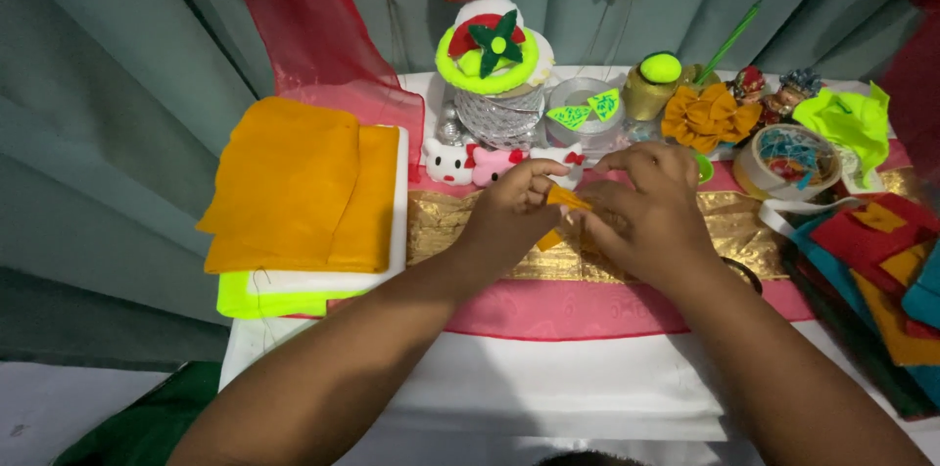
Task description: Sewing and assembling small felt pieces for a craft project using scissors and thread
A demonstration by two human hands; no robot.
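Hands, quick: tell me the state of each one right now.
Left hand: closed, fingers pinching the small orange felt piece.
Right hand: curled over the same orange felt piece; its fingertips are hidden, so its grip cannot be told.

Probably a home craft table: stacked felt sheets (294,182), ribbon rolls (788,161) and handmade decorations (493,50) crowd it.

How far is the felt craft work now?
Done: an orange felt flower and a green felt star sit at the back. In hand: left hand and right hand pinch a small orange felt piece. Left: the folded orange felt stack looks uncut.
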